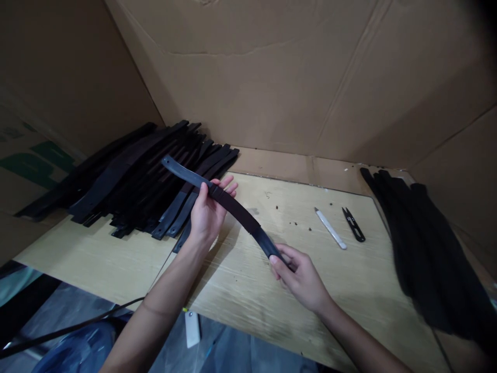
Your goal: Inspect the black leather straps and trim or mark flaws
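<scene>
One black strap [229, 204] is held above the pale wooden tabletop [240, 280], running from upper left to lower right with a slight downward bow. The left hand [207, 212] is closed around the strap's middle part, fingers curled over its top edge and thumb beneath. The right hand [301, 277] pinches the strap's lower end between thumb and fingertips. The strap's far end, which has a small hole, sticks out free beyond the left hand, over a pile of black straps [132, 176] lying fanned on the table's left side; they overlap too much to count. A second heap of black straps [423, 243] lies along the right edge, also too bunched to count. Between the hands and that heap lie two tools, near each other but apart: one white utility knife [330, 228] and one pair of black thread snips [353, 224]. Cardboard walls [303, 77] enclose the table on three sides.
</scene>
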`<state>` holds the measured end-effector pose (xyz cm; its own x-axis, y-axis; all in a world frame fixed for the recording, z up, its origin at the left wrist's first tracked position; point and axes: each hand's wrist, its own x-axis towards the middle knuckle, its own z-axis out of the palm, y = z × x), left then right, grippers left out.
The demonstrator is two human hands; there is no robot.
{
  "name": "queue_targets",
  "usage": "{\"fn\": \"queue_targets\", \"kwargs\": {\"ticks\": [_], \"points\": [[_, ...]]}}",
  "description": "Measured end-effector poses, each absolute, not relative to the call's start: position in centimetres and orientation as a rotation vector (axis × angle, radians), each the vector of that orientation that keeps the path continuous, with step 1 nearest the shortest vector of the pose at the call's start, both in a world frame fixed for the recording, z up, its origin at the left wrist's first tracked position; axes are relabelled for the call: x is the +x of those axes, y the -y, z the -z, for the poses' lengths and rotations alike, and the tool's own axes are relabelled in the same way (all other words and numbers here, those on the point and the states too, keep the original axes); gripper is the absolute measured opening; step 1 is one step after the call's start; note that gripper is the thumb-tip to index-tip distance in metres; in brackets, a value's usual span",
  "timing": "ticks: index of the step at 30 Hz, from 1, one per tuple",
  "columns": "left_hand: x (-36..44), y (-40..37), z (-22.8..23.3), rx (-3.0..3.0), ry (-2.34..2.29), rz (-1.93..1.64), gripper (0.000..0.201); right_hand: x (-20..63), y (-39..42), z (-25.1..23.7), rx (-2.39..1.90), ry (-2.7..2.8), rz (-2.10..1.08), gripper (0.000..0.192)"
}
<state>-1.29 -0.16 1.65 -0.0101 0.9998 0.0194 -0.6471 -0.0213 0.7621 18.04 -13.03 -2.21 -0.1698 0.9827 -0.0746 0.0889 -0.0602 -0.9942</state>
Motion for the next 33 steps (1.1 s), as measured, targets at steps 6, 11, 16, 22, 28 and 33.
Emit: {"fn": "queue_targets", "kwargs": {"ticks": [6,11,16,22,28,33], "points": [[-0.4,0.6,-0.9,0.680,-0.643,-1.502,0.027,17.6,13.3,2.7,-1.234,1.305,-1.383,0.028],[-0.3,0.6,-0.5,0.707,-0.628,-1.518,0.024,17.4,13.3,2.7,-1.266,1.339,-1.327,0.027],[-0.2,0.6,-0.4,0.720,-0.649,-1.528,0.024,17.4,13.4,2.8,-1.283,1.350,-1.318,0.028],[-0.1,0.6,-0.3,0.720,-0.614,-1.552,0.024,17.3,13.2,2.9,-1.295,1.336,-1.307,0.028],[0.1,0.6,-0.2,0.719,-0.621,-1.579,0.024,17.3,13.0,3.0,-1.284,1.316,-1.319,0.030],[-0.1,0.4,-0.5,0.735,-0.626,-1.567,0.025,17.4,13.1,3.0,-1.250,1.295,-1.338,0.029]]}}
